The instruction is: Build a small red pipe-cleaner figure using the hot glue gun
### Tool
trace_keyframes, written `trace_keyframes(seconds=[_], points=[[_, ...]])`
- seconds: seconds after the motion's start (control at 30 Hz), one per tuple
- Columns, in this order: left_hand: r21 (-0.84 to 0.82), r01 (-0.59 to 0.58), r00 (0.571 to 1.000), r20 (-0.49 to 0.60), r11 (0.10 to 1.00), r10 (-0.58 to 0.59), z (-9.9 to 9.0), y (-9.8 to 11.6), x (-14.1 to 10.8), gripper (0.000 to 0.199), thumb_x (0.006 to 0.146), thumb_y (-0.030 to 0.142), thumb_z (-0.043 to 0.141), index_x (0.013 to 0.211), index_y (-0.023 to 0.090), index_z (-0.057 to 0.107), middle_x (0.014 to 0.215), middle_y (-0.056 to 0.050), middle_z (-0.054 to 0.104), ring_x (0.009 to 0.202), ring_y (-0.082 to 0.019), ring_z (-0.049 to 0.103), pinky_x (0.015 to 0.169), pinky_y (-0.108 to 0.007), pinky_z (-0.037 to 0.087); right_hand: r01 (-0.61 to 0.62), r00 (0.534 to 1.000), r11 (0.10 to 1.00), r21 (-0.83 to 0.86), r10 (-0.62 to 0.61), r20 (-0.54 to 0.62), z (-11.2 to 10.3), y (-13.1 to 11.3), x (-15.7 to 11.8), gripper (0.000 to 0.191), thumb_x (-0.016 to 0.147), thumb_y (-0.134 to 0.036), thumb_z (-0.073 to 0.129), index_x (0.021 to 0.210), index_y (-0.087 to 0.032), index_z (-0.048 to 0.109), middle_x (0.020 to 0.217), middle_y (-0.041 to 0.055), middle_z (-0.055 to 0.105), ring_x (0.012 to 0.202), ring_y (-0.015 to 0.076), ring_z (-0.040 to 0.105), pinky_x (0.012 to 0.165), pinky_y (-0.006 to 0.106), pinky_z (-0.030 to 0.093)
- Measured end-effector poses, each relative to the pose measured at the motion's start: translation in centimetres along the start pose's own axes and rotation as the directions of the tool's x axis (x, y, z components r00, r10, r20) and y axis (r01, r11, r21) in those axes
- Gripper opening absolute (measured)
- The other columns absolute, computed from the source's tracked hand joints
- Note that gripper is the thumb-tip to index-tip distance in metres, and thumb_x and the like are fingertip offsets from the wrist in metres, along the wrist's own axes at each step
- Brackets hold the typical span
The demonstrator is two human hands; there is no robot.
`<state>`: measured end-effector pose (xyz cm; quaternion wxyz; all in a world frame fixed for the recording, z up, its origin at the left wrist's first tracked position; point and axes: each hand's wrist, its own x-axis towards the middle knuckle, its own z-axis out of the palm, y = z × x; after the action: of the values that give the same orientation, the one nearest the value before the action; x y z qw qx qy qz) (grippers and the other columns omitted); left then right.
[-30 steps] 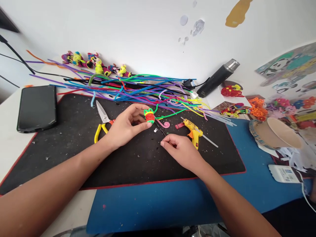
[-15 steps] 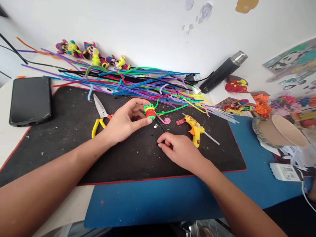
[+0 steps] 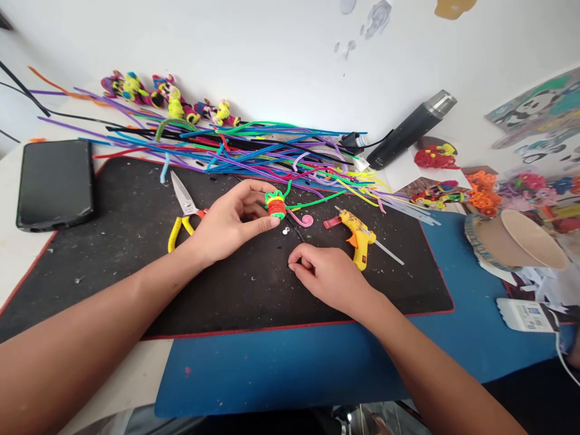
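Note:
My left hand (image 3: 233,223) grips a small coiled pipe-cleaner piece (image 3: 276,205) between thumb and fingers. It is wound in green, yellow and red, with green loops on top. My right hand (image 3: 328,275) rests low over the dark mat with thumb and forefinger pinched together; what they hold, if anything, is too small to make out. A thin black strand (image 3: 296,231) runs toward this hand. Between the hands lie two small googly eyes (image 3: 285,231) and a pink pipe-cleaner spiral (image 3: 307,221).
Scissors (image 3: 185,208) lie beside my left wrist, and a yellow glue gun (image 3: 357,235) beyond my right hand. Loose pipe cleaners (image 3: 254,151) spread along the back. A phone (image 3: 55,184) is at left; a dark flask (image 3: 410,130) and a round container (image 3: 493,241) are at right.

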<state>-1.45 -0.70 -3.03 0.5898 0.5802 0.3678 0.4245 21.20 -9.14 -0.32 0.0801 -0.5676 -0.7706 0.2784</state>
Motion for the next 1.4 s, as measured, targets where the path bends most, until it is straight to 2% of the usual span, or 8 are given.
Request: trace_keyframes(seconds=[0.17,0.27,0.37,0.57,0.7,0.8,0.93,1.4], points=[[0.001,0.009,1.0,-0.001,1.0,-0.009,0.0,0.1,0.0,0.058,0.076,0.044,0.094,0.12,0.022,0.064,0.104,-0.004,0.076,0.081,-0.018,0.072,0.08,-0.033,0.059,0.001,1.0,1.0,0.027,-0.001,-0.01,0.2,0.1,-0.1,0.011,0.095,-0.013,0.065,0.092,-0.022,0.069,0.06,-0.0085,0.056,0.056,0.011,0.052,0.06,0.027,0.031],[0.001,0.01,1.0,0.007,1.0,-0.01,0.0,0.2,-0.1,0.058,0.076,0.044,0.094,0.121,0.023,0.065,0.108,-0.006,0.076,0.084,-0.019,0.073,0.081,-0.034,0.06,-0.011,0.998,0.992,0.128,0.019,-0.056,0.4,0.3,-0.2,0.01,0.095,-0.015,0.065,0.091,-0.023,0.069,0.058,-0.0093,0.052,0.053,0.0107,0.049,0.059,0.027,0.033],[0.007,0.017,1.0,0.023,1.0,-0.017,0.0,0.3,-0.1,0.056,0.078,0.044,0.093,0.122,0.023,0.065,0.113,-0.007,0.076,0.086,-0.019,0.073,0.083,-0.035,0.06,-0.026,0.986,0.964,0.265,0.068,-0.15,0.4,0.5,0.1,0.007,0.095,-0.02,0.064,0.091,-0.023,0.069,0.057,-0.0096,0.048,0.051,0.0108,0.046,0.057,0.027,0.035],[0.006,0.046,0.997,0.061,0.999,-0.047,-0.1,0.4,-0.3,0.057,0.081,0.042,0.09,0.126,0.023,0.062,0.115,-0.008,0.076,0.086,-0.019,0.072,0.085,-0.036,0.06,0.072,0.905,0.905,0.419,0.117,-0.408,-0.5,-0.3,2.3,0.009,0.097,-0.028,0.065,0.091,-0.023,0.07,0.057,-0.0088,0.045,0.051,0.0111,0.044,0.055,0.027,0.036],[0.038,0.047,0.997,0.066,0.998,-0.049,-0.1,0.5,-0.3,0.054,0.084,0.041,0.088,0.128,0.023,0.061,0.111,-0.007,0.076,0.092,-0.021,0.073,0.088,-0.038,0.06,0.151,0.862,0.867,0.476,0.12,-0.492,-0.9,-1.4,3.9,0.01,0.097,-0.028,0.066,0.091,-0.022,0.071,0.058,-0.0081,0.047,0.051,0.0109,0.044,0.052,0.026,0.036],[0.039,0.04,0.997,0.065,0.998,-0.043,-0.1,0.5,-0.3,0.053,0.084,0.039,0.088,0.128,0.024,0.062,0.113,-0.008,0.076,0.095,-0.022,0.073,0.089,-0.039,0.06,0.168,0.852,0.865,0.472,0.114,-0.511,-0.6,-1.8,4.5,0.011,0.097,-0.028,0.065,0.091,-0.022,0.071,0.058,-0.0079,0.046,0.05,0.0108,0.044,0.053,0.026,0.036],[0.077,0.034,0.998,0.056,0.996,-0.039,-0.1,0.6,-0.4,0.053,0.083,0.039,0.089,0.127,0.025,0.063,0.118,-0.008,0.076,0.099,-0.023,0.073,0.087,-0.039,0.06,0.132,0.858,0.9,0.416,0.107,-0.503,-0.2,-1.5,4.6,0.012,0.098,-0.028,0.063,0.092,-0.022,0.072,0.056,-0.0076,0.045,0.051,0.0115,0.045,0.053,0.026,0.036],[0.128,0.008,0.997,0.07,0.992,-0.017,0.0,0.6,-0.4,0.049,0.084,0.039,0.088,0.126,0.027,0.065,0.118,-0.007,0.076,0.097,-0.023,0.073,0.087,-0.04,0.062,0.115,0.855,0.915,0.387,0.107,-0.507,0.1,-1.0,4.6,0.013,0.097,-0.028,0.063,0.089,-0.022,0.072,0.055,-0.0081,0.044,0.05,0.0111,0.044,0.054,0.026,0.036]])
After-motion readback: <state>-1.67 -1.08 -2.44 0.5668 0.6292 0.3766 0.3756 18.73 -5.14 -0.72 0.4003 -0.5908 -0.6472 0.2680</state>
